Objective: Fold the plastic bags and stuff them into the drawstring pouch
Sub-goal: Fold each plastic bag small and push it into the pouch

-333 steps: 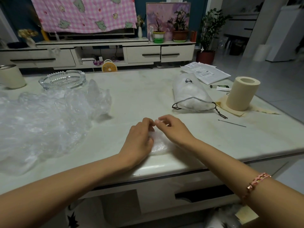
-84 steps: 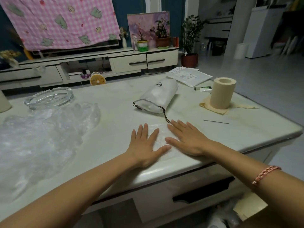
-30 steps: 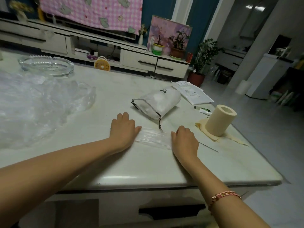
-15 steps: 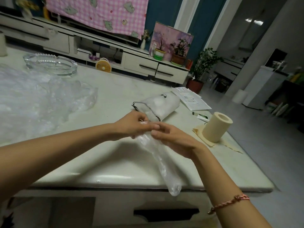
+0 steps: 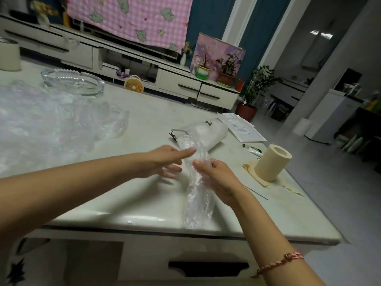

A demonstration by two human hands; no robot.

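over the table [image 5: 132, 205] right fingers [image 5: 203, 164] grip bag [image 5: 198, 196], left fingers [image 5: 184, 152] touch it

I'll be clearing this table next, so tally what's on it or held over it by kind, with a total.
drawstring pouch: 1
folded plastic bag: 1
heap of loose bags: 1
glass ashtray: 1
paper roll: 1
beige sheet under it: 1
cup: 1
printed papers: 1 stack
small tube (possibly two): 1
thin needle: 1
Total: 10
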